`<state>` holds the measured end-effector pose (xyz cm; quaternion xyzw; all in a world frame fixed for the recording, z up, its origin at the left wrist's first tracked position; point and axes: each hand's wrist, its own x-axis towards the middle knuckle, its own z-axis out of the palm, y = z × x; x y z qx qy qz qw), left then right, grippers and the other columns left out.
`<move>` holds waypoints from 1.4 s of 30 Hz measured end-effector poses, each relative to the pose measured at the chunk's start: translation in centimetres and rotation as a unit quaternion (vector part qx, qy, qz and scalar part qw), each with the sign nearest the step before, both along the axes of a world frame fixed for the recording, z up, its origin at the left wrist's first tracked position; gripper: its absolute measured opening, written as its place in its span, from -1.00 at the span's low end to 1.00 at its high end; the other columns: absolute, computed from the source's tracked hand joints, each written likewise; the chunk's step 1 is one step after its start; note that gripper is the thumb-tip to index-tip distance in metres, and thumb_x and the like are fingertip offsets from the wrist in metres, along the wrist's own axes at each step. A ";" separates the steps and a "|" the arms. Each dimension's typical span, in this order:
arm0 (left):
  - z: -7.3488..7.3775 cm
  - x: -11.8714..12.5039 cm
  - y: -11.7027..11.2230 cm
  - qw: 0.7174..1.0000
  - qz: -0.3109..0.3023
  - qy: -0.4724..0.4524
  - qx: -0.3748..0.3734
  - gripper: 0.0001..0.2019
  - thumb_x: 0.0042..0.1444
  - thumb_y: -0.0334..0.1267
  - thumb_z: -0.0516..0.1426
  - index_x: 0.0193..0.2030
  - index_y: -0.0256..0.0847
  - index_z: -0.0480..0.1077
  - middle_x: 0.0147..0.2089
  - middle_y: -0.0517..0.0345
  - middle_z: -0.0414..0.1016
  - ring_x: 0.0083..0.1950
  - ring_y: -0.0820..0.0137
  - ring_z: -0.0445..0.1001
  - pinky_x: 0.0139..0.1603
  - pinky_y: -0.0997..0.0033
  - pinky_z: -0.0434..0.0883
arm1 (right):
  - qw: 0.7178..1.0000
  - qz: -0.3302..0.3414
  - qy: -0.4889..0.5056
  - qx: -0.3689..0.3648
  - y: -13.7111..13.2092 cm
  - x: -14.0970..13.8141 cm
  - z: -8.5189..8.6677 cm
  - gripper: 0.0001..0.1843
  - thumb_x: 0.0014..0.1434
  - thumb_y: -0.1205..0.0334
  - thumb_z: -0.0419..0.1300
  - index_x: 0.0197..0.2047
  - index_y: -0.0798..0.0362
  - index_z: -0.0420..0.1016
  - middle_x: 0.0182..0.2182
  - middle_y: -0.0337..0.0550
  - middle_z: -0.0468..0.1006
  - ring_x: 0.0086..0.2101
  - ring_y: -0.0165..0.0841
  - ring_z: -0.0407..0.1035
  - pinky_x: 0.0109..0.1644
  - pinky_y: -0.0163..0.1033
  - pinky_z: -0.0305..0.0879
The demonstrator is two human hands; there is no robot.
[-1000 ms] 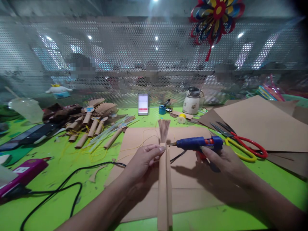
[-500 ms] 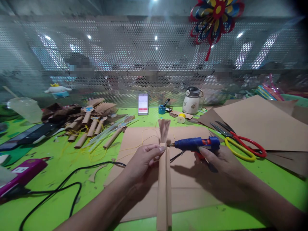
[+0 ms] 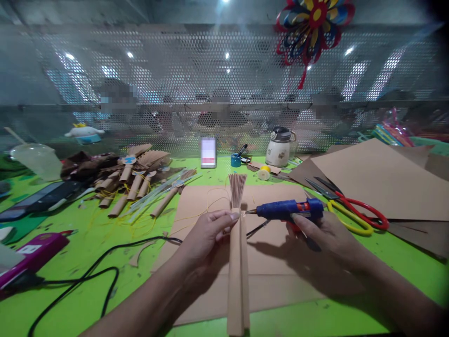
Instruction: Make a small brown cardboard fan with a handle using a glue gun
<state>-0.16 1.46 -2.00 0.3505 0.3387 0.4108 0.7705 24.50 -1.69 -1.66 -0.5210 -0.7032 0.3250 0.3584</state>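
Observation:
My left hand (image 3: 212, 231) pinches a long folded strip of brown paper (image 3: 235, 276) near its top, thumb in front. Above the thumb, a pleated paper fan (image 3: 237, 189) spreads from the strip's upper end. In my right hand (image 3: 324, 236) is a blue glue gun (image 3: 280, 210), its fingers wrapped around the handle. The metal nozzle points left, close to the strip's right-hand flap just below the pleats. A small shiny spot shows there, like glue. Brown paper sheets (image 3: 273, 262) lie beneath both hands, with thin yellow thread on them.
Scissors (image 3: 345, 206) and large paper sheets (image 3: 379, 180) lie at right. Rolled paper pieces with fans (image 3: 133, 182) pile up at left, near a purple power strip (image 3: 38, 255) and a black cord (image 3: 105, 248). A flask (image 3: 278, 147) and a phone (image 3: 208, 152) stand behind.
The glue gun has shifted slightly right, its nozzle drawing a little away from the pleats. The paper strip and fan have tilted slightly left in my left hand.

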 end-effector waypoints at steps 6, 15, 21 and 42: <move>0.2 0.1 -0.4 1.000 -0.001 -0.009 -0.006 -0.87 0.05 -0.29 0.22 -0.34 -0.35 0.47 -0.43 0.06 0.46 -0.46 0.45 0.42 -0.36 0.44 0.40 | 1.000 0.003 0.016 -0.003 0.1 -0.1 0.0 -0.54 0.27 -0.10 -0.03 -0.43 0.06 0.44 -0.55 -0.22 0.36 -0.53 -0.39 0.23 -0.51 -0.29 0.16; 0.0 -0.2 0.2 1.000 -0.003 0.009 -0.006 -0.82 0.02 -0.26 0.24 -0.28 -0.35 0.49 -0.42 0.03 0.47 -0.43 0.42 0.44 -0.36 0.44 0.39 | 1.000 0.015 0.019 -0.011 -0.1 -0.1 0.0 -0.51 0.27 -0.11 -0.02 -0.46 0.09 0.42 -0.55 -0.22 0.36 -0.51 -0.42 0.25 -0.48 -0.33 0.15; -0.2 -0.2 0.3 1.000 -0.003 0.012 -0.008 -0.83 0.01 -0.25 0.25 -0.34 -0.34 0.46 -0.45 0.08 0.43 -0.46 0.44 0.42 -0.38 0.44 0.38 | 0.999 0.002 0.029 -0.017 -0.1 -0.1 -0.1 -0.49 0.25 -0.15 -0.02 -0.46 0.10 0.42 -0.55 -0.21 0.34 -0.51 -0.41 0.23 -0.47 -0.31 0.15; -0.2 -0.1 0.1 1.000 -0.009 -0.001 0.002 -0.87 0.05 -0.29 0.22 -0.34 -0.35 0.45 -0.47 0.08 0.45 -0.49 0.47 0.41 -0.40 0.48 0.38 | 0.999 0.003 0.031 -0.017 0.2 -0.5 0.0 -0.52 0.25 -0.12 -0.02 -0.46 0.08 0.42 -0.58 -0.21 0.34 -0.53 -0.39 0.23 -0.50 -0.30 0.16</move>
